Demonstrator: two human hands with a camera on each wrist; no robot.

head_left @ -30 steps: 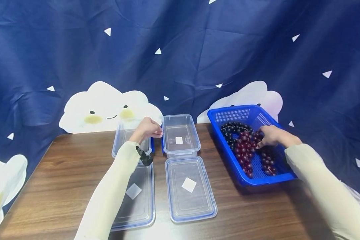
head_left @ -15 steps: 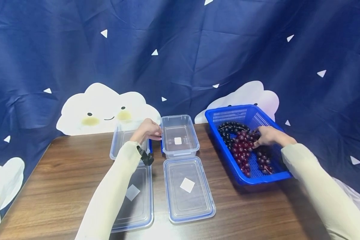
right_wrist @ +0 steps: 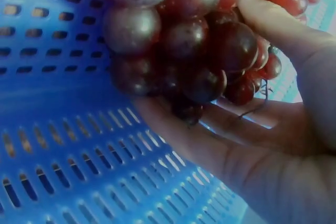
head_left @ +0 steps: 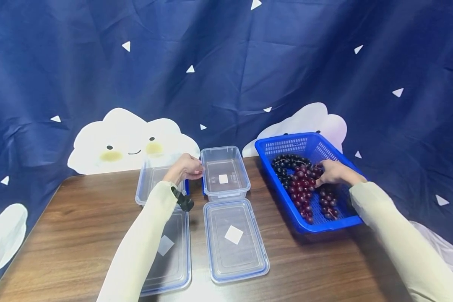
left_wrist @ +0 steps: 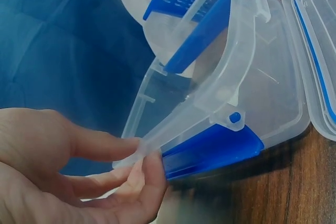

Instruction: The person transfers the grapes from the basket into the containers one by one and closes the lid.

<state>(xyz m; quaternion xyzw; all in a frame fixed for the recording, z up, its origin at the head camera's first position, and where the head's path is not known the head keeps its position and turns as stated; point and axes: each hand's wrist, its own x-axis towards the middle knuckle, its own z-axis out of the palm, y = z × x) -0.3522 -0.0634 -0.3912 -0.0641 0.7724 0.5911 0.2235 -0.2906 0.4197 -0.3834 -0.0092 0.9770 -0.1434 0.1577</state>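
Observation:
My left hand (head_left: pixel 188 166) pinches the left rim of a clear plastic container (head_left: pixel 226 195) between thumb and fingers. In the left wrist view a blue side clip (left_wrist: pixel 215 148) hangs down beside those fingertips. Over in the blue basket (head_left: pixel 287 204), my right hand (head_left: pixel 334 172) has its fingers and thumb around a bunch of dark red grapes (right_wrist: pixel 184 40). Brighter red grapes (head_left: pixel 302 188) and black grapes (head_left: pixel 287 161) lie left of that hand. Another dark red bunch (head_left: pixel 328 205) shows just in front of it.
A second clear container (head_left: pixel 145 188) stands behind my left wrist, partly covered by it. Two clear lids with white labels, the right lid (head_left: pixel 235 260) and the left lid (head_left: pixel 173 268), lie in front of the containers. A blue curtain (head_left: pixel 226 63) hangs behind the table.
The head view has shifted slightly, so everything sits a little further left. Both hands keep their places at the container rim and in the basket.

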